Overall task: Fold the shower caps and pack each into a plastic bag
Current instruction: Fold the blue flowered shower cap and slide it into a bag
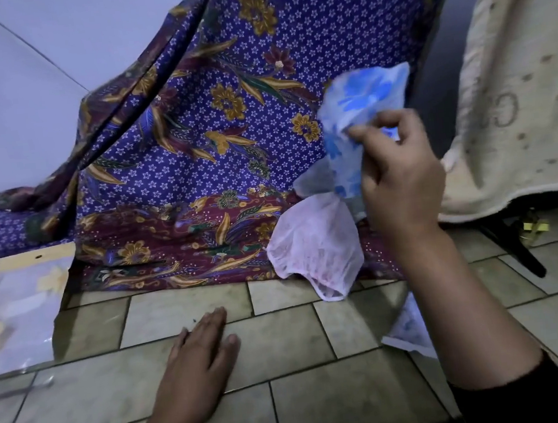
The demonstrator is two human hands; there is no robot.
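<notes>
Two hands | right hand (401, 177): fingers (366, 133) pinch blue-flowered shower cap (359, 106), far right | left hand (200, 361): fingers straight, flat on floor (290, 399)

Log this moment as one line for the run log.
right hand: grips blue-flowered shower cap, raised | left hand: flat on tiled floor | pink shower cap: unfolded, below the blue one

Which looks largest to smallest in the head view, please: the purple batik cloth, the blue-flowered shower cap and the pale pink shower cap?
1. purple batik cloth, clearly largest.
2. blue-flowered shower cap and pale pink shower cap: they look alike, both crumpled, so unranked.
</notes>
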